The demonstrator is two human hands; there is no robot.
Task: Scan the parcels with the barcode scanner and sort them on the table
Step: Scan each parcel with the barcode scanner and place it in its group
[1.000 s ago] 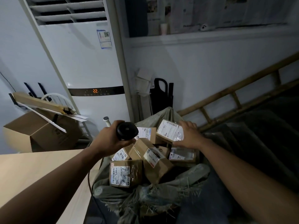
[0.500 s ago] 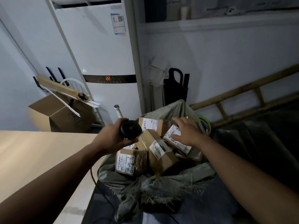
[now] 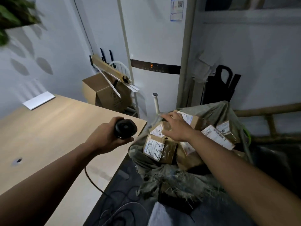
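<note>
Orange "2" — air conditioner display (image 3: 151,65)

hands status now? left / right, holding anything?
Left hand: closed around the barcode scanner.
Right hand: fingers spread on the small parcel in the sack; grip cannot be told.

Two bare forearms come into the picture, one from seven o'clock and one from four o'clock. No sleeve, glove, watch or ring shows on them. The left hand (image 3: 104,137) and the right hand (image 3: 176,128) are uncovered. The arms are slim and smooth, and the dim light gives no finer detail.
</note>
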